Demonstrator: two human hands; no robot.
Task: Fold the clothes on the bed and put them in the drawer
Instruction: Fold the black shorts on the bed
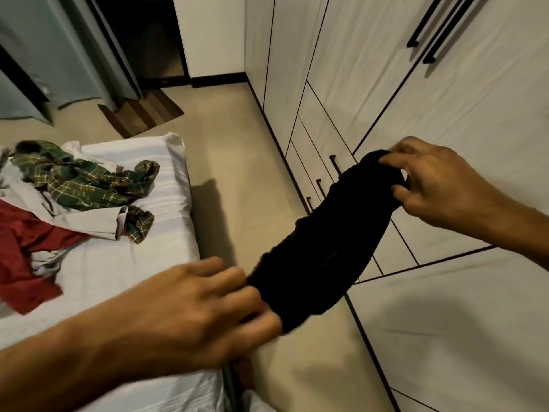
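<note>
From my remote view, the wardrobe (386, 69) fills the right side, its three drawers (312, 162) closed, so nothing goes in until one is pulled. The bed (142, 263) at left carries three loose garments: a green plaid shirt (86, 179), a pale shirt (32, 188), a red one (20, 257), left heaped, I judge, because they await folding. Between bed and wardrobe, one black garment (326, 248) hangs stretched in the air. My right hand (439, 185) pinches its far end, my left hand (193, 307) grips the near end with curled fingers, probably to square it for a fold.
</note>
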